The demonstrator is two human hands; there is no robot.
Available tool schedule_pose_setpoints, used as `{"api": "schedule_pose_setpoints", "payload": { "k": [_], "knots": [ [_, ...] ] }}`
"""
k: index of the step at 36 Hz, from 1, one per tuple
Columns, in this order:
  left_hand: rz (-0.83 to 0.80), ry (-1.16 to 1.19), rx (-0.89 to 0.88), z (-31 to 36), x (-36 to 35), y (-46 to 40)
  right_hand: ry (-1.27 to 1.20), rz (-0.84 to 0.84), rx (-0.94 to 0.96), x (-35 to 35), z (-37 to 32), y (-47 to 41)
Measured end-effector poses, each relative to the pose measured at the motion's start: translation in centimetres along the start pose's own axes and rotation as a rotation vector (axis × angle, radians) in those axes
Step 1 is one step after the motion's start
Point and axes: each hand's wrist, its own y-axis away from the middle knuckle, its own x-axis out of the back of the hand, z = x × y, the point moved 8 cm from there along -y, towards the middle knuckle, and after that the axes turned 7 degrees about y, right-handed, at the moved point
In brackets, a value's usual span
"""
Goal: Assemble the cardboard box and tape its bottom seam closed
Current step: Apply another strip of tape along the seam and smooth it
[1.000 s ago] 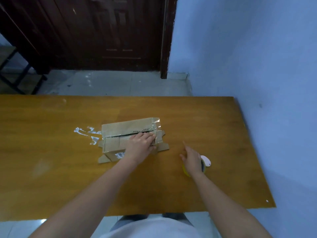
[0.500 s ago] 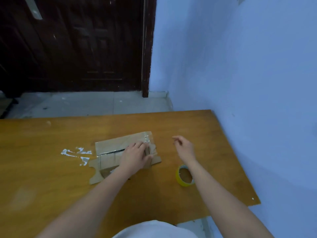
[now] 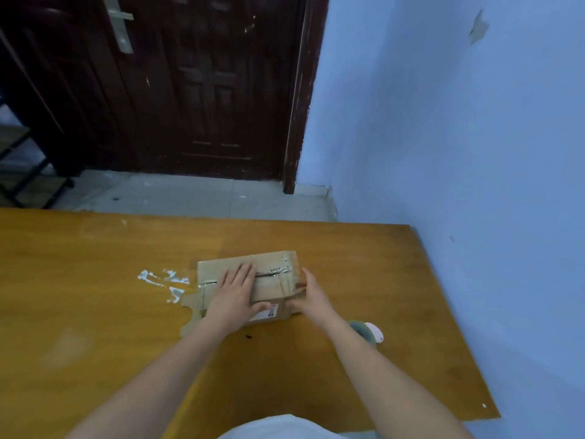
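Brown corrugated card, that is what the person has under both hands: a cardboard box (image 3: 269,280) lying flattened on the orange-brown wooden table (image 3: 95,280), a little right of the table's middle and near the far edge. The left hand (image 3: 235,294) lies flat on top of it, palm down, fingers (image 3: 243,270) stretched out and close together, their tips reaching the slit that runs across the card; it presses rather than grips. The right hand (image 3: 311,296) sits at the box's right end, curled around that edge with the thumb on the near side and the fingers on the far corner, half closed on the card. The box looks worn, with strips of shiny clear tape along the slit and down the right side, a white printed label (image 3: 269,313) on its near face between the two hands, and a loose flap (image 3: 191,307) with a notched edge spread on the table to the left. Just left of the box, white scraps of residue (image 3: 164,282) are stuck to the wood. Behind the right forearm a tape roll (image 3: 364,331) rests on the table, blurred and partly hidden, with a small white object (image 3: 376,331) touching it.
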Motion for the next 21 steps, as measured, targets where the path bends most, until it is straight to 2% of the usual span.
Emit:
{"api": "schedule_pose_setpoints", "payload": {
  "k": [6,13,18,21],
  "knots": [
    [-0.112,-0.048,-0.016,-1.7,-0.9,0.6,-0.044,0.039,-0.041,0.0,0.7,-0.2],
    [-0.115,-0.091,-0.023,-1.9,-1.2,0.3,0.007,0.104,-0.065,1.3,1.2,-0.4],
    [-0.1,-0.094,-0.028,-2.1,-1.4,0.2,0.074,0.269,0.044,3.5,-0.9,0.0],
    [-0.097,-0.097,-0.027,-2.1,-1.4,0.3,0.137,0.291,0.161,4.0,-3.1,0.1]
  ]
}}
